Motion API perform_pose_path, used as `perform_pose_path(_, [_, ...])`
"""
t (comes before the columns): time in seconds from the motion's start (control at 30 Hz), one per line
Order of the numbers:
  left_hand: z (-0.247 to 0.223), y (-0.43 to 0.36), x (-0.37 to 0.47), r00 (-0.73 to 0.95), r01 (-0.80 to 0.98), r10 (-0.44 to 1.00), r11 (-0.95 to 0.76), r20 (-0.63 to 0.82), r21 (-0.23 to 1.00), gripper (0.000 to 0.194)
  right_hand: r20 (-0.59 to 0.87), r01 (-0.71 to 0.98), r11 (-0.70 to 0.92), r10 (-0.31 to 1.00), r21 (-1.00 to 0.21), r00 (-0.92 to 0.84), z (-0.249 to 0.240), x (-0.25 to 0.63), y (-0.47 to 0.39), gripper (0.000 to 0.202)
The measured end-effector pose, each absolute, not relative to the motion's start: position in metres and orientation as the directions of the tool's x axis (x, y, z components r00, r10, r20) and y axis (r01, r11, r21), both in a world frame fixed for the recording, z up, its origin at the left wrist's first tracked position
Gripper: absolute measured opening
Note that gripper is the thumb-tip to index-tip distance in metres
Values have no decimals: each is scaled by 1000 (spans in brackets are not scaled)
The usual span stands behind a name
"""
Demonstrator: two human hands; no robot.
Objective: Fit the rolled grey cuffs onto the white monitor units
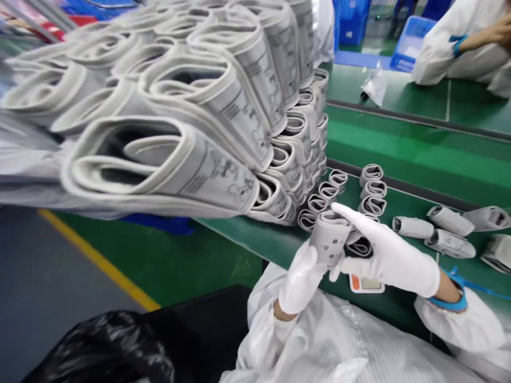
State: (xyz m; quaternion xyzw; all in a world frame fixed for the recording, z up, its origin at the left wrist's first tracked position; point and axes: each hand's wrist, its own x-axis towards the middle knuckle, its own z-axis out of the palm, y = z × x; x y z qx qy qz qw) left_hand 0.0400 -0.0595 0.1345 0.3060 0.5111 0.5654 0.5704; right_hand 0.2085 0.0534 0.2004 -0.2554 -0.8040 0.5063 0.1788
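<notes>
Between my two white-gloved hands is a rolled grey cuff [330, 242], like a blood pressure cuff, standing upright with small dark printed marks on its side. My left hand [300, 281] grips it from the left and below. From the right, my right hand [385, 255] closes on it, with fingers at its top and the thumb near its lower edge. Under the right hand, a small white device [366, 284] with an orange part and a grey display is partly covered. Rows of smaller-looking rolled cuffs [318, 204] stand just beyond my hands.
A tall stack of rolled cuffs [223, 106] fills the left, close to the camera. More rolls [451, 243] lie on the green table [255, 242] at right. Across the green belt [399, 138], a co-worker's sleeve [443, 53] and a plastic bag [375, 85] are visible. A black bag [107, 351] sits lower left.
</notes>
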Motion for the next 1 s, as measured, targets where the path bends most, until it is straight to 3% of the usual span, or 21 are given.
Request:
perform_pose_path(0.1, [134,-33,54,-367,179,930,100,-28,979,56,-70,253,141,735,-957,-674,193,220,57,91])
perform_pose_path(0.17, [131,-22,61,-343,524,907,-31,244,851,58,-112,246,60,770,-968,-628,190,225,61,93])
perform_pose_path(0.23, [127,-14,66,-242,659,856,-200,456,725,62,-112,247,44,804,-968,-584,190,229,66,83])
perform_pose_path(0.27, [126,-10,68,-224,650,837,-254,499,717,65,-100,246,54,815,-968,-571,190,231,69,76])
perform_pose_path(0.33, [127,-3,69,-262,504,862,-261,433,824,77,-34,227,121,815,-966,-579,194,234,78,60])
perform_pose_path(0.43, [137,6,64,-232,75,966,-97,112,992,81,121,173,324,716,-930,-688,203,239,92,33])
perform_pose_path(0.53, [148,13,60,-113,-162,986,100,-119,982,61,168,128,449,562,-884,-810,213,242,107,34])
perform_pose_path(0.63, [147,15,60,-274,-104,954,92,-118,990,56,26,257,462,522,-849,-853,223,242,120,70])
perform_pose_path(0.73, [135,13,65,-443,87,891,-65,97,994,59,-105,369,376,565,-850,-818,228,239,128,102])
perform_pose_path(0.8, [127,13,70,-466,189,857,-143,217,971,58,-141,390,294,613,-872,-778,229,233,130,94])
perform_pose_path(0.87, [124,14,73,-473,217,847,-156,243,964,58,-153,412,253,663,-876,-733,229,227,130,78])
perform_pose_path(1.0, [138,23,74,-453,26,892,5,7,1000,64,-99,454,344,699,-822,-708,231,221,135,54])
